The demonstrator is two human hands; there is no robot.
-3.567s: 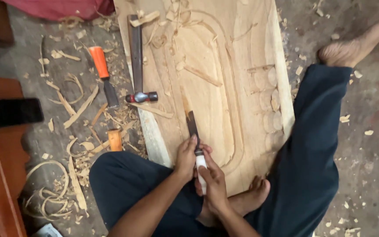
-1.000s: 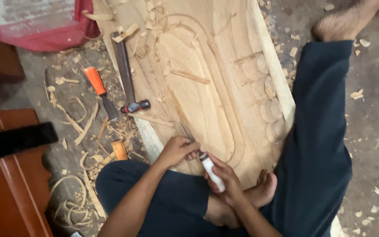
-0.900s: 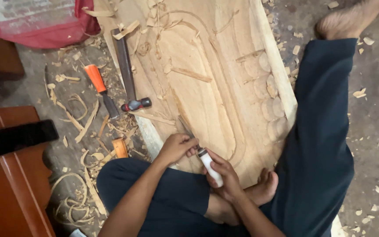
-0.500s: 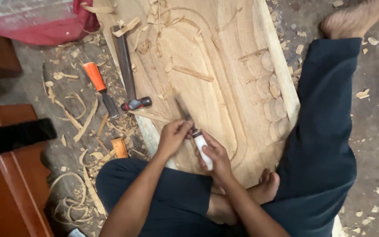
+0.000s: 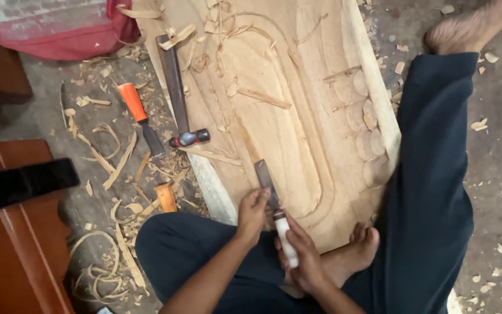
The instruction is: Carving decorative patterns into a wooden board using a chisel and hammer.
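The chisel (image 5: pixel 273 204), flat steel blade and white handle, slants across the carved wooden panel (image 5: pixel 297 116), edge set in the pale recessed oval, the panel lying flat on the floor.

At the left edge of the frame, about the middle height, a phone (image 5: pixel 28 181) lies flat on a reddish-brown wooden surface (image 5: pixel 13 250). It is a long rectangle and its screen is dark black. In the upper left corner there is a red bag (image 5: pixel 59 32) with a pale, whitish printed panel on its face. The bag is partly cut off by the frame.
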